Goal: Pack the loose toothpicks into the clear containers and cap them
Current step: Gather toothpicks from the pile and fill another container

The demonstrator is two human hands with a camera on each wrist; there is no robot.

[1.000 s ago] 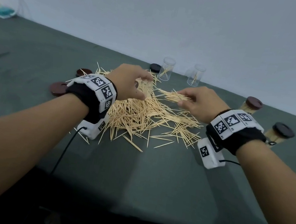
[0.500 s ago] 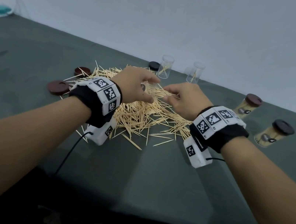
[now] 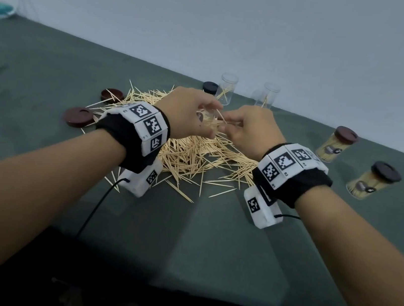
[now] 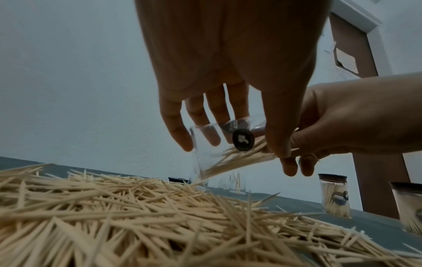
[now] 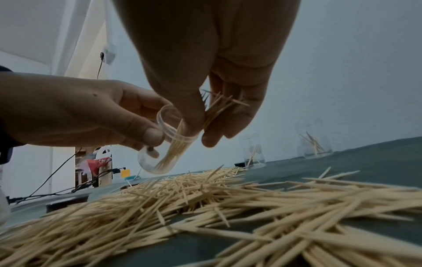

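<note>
1. While the left hand (image 3: 188, 116) grips a clear container (image 3: 207, 119) at frame centre, the right hand (image 3: 249, 131) pinches a toothpick bundle (image 3: 222, 124) at its mouth; 2 capped full jars (image 3: 335, 145) stand at right on the green table (image 3: 194, 244).
2. Left wrist: the container lies tilted, mouth toward the right, toothpicks along its axis, above the loose pile (image 4: 160, 216).
3. Right wrist: 2 open containers (image 5: 253, 151) hold few toothpicks, below a pale wall (image 5: 354, 63).
</note>
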